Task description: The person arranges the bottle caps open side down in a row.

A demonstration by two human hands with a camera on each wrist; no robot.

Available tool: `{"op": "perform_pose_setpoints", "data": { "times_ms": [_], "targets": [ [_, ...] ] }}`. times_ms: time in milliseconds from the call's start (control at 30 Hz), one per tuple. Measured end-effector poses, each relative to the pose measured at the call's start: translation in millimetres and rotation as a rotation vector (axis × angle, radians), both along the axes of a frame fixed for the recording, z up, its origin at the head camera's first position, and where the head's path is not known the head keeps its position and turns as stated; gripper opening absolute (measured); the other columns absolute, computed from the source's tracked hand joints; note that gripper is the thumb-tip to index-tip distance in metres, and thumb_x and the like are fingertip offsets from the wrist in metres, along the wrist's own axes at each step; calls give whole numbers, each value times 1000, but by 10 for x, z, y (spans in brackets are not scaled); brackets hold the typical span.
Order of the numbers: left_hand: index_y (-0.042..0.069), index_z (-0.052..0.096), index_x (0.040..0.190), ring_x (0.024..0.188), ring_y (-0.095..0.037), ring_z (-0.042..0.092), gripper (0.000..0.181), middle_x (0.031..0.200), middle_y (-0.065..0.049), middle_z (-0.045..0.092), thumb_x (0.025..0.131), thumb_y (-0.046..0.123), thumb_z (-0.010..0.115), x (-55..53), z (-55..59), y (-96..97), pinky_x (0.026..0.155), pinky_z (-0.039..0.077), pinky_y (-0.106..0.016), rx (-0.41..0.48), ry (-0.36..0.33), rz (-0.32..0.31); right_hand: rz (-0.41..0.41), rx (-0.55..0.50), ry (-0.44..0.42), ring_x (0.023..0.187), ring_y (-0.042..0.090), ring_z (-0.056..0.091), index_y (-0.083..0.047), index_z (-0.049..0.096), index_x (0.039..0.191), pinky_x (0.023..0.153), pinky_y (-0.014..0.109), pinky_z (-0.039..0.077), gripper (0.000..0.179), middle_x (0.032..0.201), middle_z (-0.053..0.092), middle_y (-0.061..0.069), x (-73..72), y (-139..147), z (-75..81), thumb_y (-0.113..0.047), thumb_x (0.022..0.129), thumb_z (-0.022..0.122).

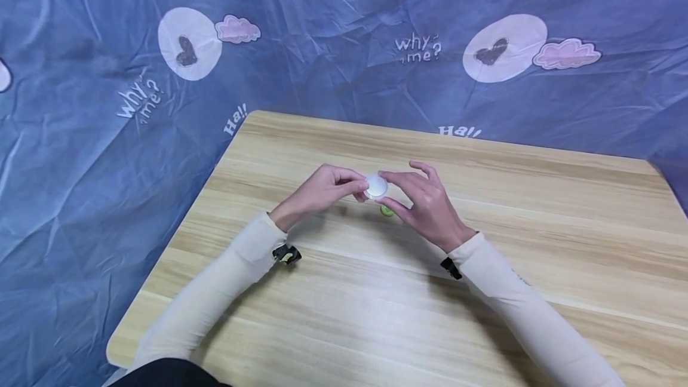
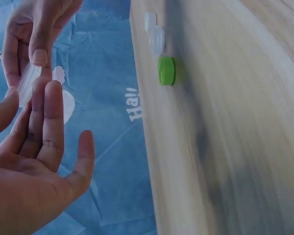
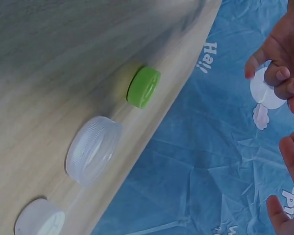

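Note:
Above the table, both hands hold a round translucent plastic lid (image 1: 377, 186), seen nearly edge-on in the left wrist view. My left hand (image 1: 328, 189) pinches its left side, thumb against the face. My right hand (image 1: 424, 202) spans the opposite rim between thumb and index fingertip, little finger raised. Below them a green bottle cap (image 1: 387, 211) rests on the table, partly covered by the right thumb in the head view. Beside it a ribbed clear lid (image 3: 93, 151) and a whitish cap (image 3: 39, 218) stand in a row, both hidden in the head view.
The wood-grain table (image 1: 344, 315) has rounded corners. A blue printed cloth (image 1: 344, 46) hangs behind it and down its left side. Each forearm wears a pale sleeve with a black wrist camera (image 1: 287, 254) strapped on.

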State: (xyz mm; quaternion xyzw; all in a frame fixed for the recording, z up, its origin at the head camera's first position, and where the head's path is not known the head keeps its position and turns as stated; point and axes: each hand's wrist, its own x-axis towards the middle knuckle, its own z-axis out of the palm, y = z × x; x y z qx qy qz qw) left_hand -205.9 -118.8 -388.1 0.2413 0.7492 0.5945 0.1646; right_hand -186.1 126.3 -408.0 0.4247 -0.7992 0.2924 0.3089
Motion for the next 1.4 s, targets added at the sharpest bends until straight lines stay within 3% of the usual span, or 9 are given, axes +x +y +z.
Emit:
{"op": "perform_pose_setpoints", "data": {
  "times_ms": [167,300,433,600,800,1167,1267,1400],
  "targets": [
    [-6,75,114,86,-21,74,22,91,-9,78,104,11,66,-36,-42,14,99,51,-58,10,-23,66,-11,-9,-49,98,35,74,5,68,126,103,61,45,57,113,75,19,-42,-17,-4,-6,75,93],
    [-2,76,115,88,-21,73,23,95,-8,77,103,15,68,-65,-28,8,100,51,-57,13,22,134,-25,-73,-183,104,34,73,5,65,132,101,58,47,60,115,75,17,-77,-10,40,-7,79,91],
    [2,78,115,90,-21,73,23,96,-5,78,101,18,72,-49,36,-16,93,55,-49,-22,85,164,-22,-185,-374,105,26,74,0,68,131,99,41,52,49,111,78,8,-79,16,97,-5,86,85],
    [7,79,114,89,-16,73,21,92,0,78,99,20,75,-18,69,-27,78,54,-30,-85,165,141,13,-266,-548,100,21,75,-3,74,125,95,22,52,33,107,79,5,-56,20,128,-3,92,79],
    [9,80,114,87,-14,72,19,88,5,77,99,20,75,-2,60,-26,72,53,-28,-109,235,120,4,-267,-565,101,18,75,-7,79,117,90,20,53,25,107,79,2,-48,-9,122,-6,93,79],
    [5,78,117,91,-36,72,22,93,-2,78,100,17,73,-14,52,-20,56,44,-25,-108,190,94,-21,-287,-549,91,17,76,-5,81,107,80,17,55,18,99,79,3,-57,-21,92,-7,90,82],
    [5,77,119,93,-35,73,23,98,-9,78,101,18,71,-32,40,-14,65,52,-33,-108,160,79,-26,-296,-560,89,16,75,-5,81,107,78,17,55,18,98,79,3,-64,-26,79,-7,89,83],
    [1,72,127,97,-30,73,29,106,-12,77,103,18,68,-71,21,-7,89,56,-53,-92,95,38,-46,-304,-581,88,12,75,-3,81,108,78,18,56,18,97,79,5,-68,-26,67,-6,90,82]
  ]
}}
